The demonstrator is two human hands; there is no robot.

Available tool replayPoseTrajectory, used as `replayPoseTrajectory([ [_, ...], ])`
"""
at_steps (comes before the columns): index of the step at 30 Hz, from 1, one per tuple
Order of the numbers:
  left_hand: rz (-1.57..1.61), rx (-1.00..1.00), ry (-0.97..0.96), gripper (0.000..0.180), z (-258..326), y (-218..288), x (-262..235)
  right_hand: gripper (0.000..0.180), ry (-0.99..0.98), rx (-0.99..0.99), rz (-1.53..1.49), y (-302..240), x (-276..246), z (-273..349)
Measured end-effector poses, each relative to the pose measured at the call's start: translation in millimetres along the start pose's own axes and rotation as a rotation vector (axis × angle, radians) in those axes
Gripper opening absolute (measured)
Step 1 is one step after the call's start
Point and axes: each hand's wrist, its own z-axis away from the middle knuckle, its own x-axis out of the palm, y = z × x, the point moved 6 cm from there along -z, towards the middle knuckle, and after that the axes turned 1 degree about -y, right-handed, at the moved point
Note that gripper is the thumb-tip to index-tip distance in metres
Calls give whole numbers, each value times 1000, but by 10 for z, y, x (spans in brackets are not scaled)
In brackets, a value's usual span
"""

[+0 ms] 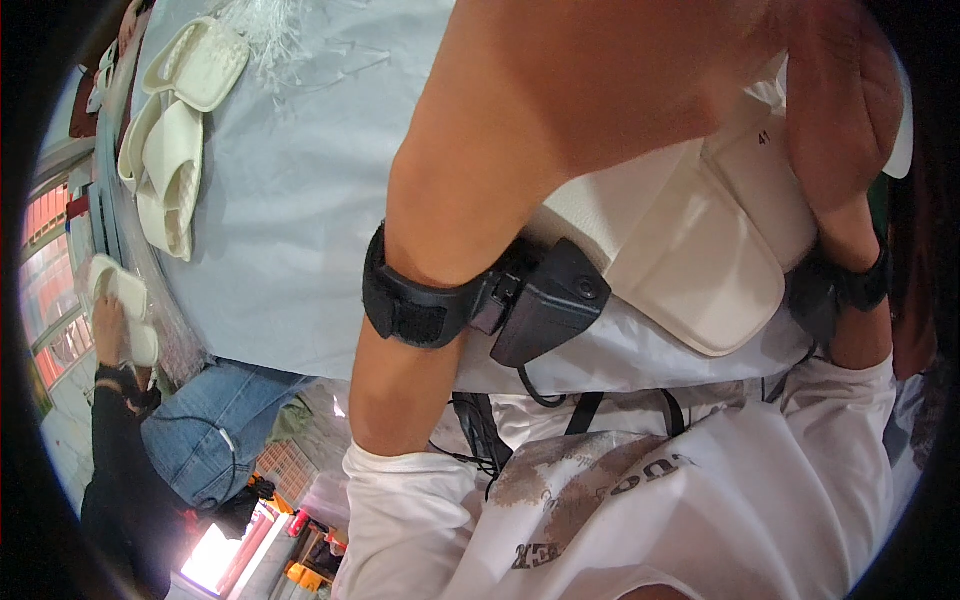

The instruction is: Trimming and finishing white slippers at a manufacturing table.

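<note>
A pair of cream slippers lies on the covered table in front of me, one sole partly over the other. My left hand reaches across above them toward the upper right, very close to the view. Its fingers are cut off or hidden near my other hand. Beside the slippers' right end is my right hand, fingers drawn together and blurred; whatever is in them is hidden. A pale edge shows just beyond it. Black straps with small boxes sit on both my wrists, the left strap being clearest.
Several more cream slippers lie at the table's far left, near white stringy plastic packing. Pale grey sheeting covers the table. At the left edge, a co-worker's hand is on another slipper pair. Orange-and-black items stand low left.
</note>
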Motion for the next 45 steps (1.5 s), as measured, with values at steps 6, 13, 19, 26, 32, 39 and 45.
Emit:
replayPoseTrajectory([
  [6, -9, -61, -2, 12, -77, -467, 85, 33, -91, -61, -46, -143, 79, -92],
  [13, -15, -132, -12, 13, -107, -794, 206, 32, -151, 58, -132, -182, 72, 4],
  [19, 2, -182, -24, 13, -78, -344, 136, 34, -11, -88, 71, 15, -74, -6],
  [26, -24, -254, -39, 13, 24, -237, 38, 31, -87, -59, 203, -127, 7, -97],
  [32, -41, -295, -50, 14, -58, -239, 86, 24, 8, 55, -67, 34, -16, 15],
  [39, 81, -665, -197, 25, -12, -268, -172, 28, -309, 75, 77, -165, -69, -170],
  [45, -475, -534, -490, 75, 167, 529, -168, 42, -602, 110, 454, -89, -391, 36],
])
